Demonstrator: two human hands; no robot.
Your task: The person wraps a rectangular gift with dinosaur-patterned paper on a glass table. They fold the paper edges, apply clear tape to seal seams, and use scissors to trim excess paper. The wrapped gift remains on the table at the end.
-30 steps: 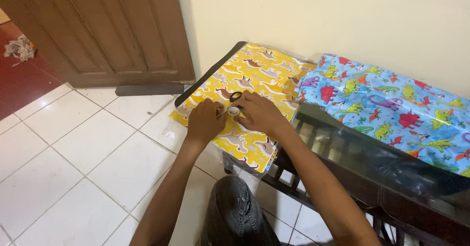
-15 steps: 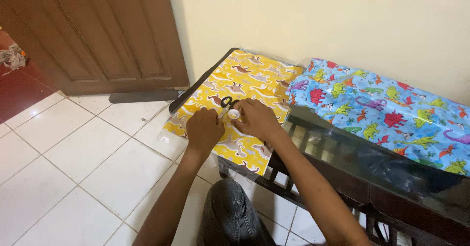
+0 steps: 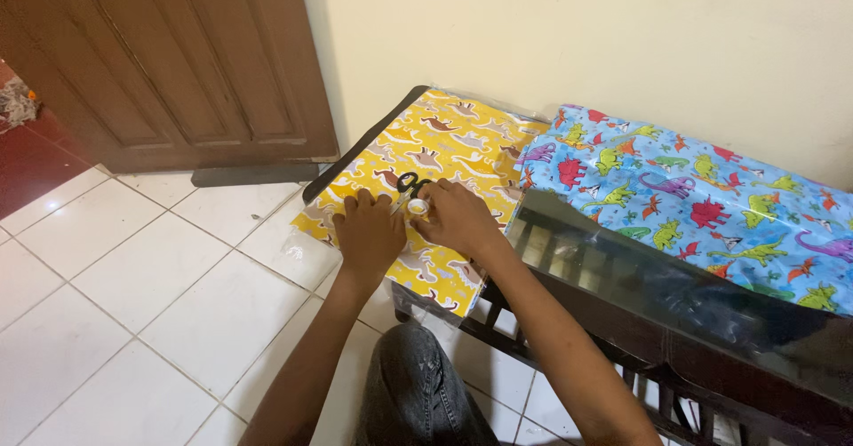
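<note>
The hands hide most of the scissors (image 3: 410,182) and tape roll (image 3: 418,207); each grip stays unclear.

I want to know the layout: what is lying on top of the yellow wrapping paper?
On the yellow wrapping paper lie black-handled scissors and a small tape roll, with the left hand and right hand on it. The scissor blades are hidden.

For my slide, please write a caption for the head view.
Both hands, left and right, rest on yellow dinosaur wrapping paper beside a tape roll and scissors.

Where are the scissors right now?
The scissors lie on the yellow wrapping paper, just beyond the left hand and right hand, beside the tape roll.
</note>
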